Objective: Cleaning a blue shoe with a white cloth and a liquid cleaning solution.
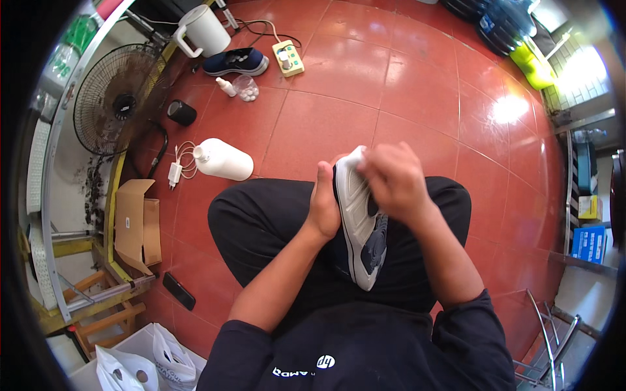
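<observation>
A dark blue shoe with a white and grey sole is held over my lap, its sole turned towards me and to the right. My left hand grips the shoe's left side, thumb raised along the edge and the other fingers hidden behind it. Against the upper end of the sole is my right hand, its fingers curled and blurred. Whether it pinches something small cannot be made out. Left of my knees, a white plastic bottle lies on its side on the red tiled floor.
A second blue shoe, a white electric kettle, a power strip, a small dropper bottle and a clear bag of white balls sit ahead to the left. Nearer are a fan, a cardboard box and a phone.
</observation>
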Motion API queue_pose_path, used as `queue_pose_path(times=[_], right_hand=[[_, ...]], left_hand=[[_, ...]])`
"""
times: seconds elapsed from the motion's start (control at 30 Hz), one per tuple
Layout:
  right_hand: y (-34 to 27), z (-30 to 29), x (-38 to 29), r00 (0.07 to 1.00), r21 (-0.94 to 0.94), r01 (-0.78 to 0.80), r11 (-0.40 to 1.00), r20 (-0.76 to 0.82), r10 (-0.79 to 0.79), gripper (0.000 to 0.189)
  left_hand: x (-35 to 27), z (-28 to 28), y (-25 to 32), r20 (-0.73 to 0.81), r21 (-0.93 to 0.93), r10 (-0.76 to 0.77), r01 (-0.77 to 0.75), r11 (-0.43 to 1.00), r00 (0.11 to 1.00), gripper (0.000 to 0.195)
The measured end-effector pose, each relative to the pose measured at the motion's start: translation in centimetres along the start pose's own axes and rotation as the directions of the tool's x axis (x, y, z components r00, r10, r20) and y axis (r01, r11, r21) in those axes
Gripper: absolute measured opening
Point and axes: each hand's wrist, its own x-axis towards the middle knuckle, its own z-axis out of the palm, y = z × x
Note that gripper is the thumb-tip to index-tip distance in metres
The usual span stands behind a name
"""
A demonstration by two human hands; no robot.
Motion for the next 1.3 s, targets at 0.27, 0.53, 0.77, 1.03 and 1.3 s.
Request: queue_pose_path(times=[0.27,0.53,0.77,1.03,1.3], right_hand=[[2.5,-2.7,-0.8,0.999,-0.051,-0.042,0.998,-0.016,0.041,0.008],[2.0,-3.9,0.7,0.992,0.029,0.036,0.999,0.118,-0.039,0.009],[3.3,-4.2,3.2,0.941,0.030,0.071,0.997,0.329,-0.077,0.015],[4.1,-3.7,4.4,0.921,-0.046,0.045,0.998,0.389,-0.023,0.014],[3.7,-3.0,1.8,0.975,-0.074,0.046,0.996,0.221,-0.028,0.016]], left_hand=[[1.3,2.0,-0.7,0.096,0.058,-0.031,0.025,0.998,0.995,0.072],[1.8,2.0,-0.8,0.135,0.113,-0.007,-0.008,0.994,0.991,0.077],[2.2,1.7,-1.3,0.108,0.049,0.029,-0.035,0.998,0.994,0.084],[3.0,0.8,-1.8,0.100,0.070,0.080,-0.087,0.994,0.992,0.081],[2.8,0.1,-1.4,0.178,0.044,-0.049,0.042,0.998,0.983,0.086]])
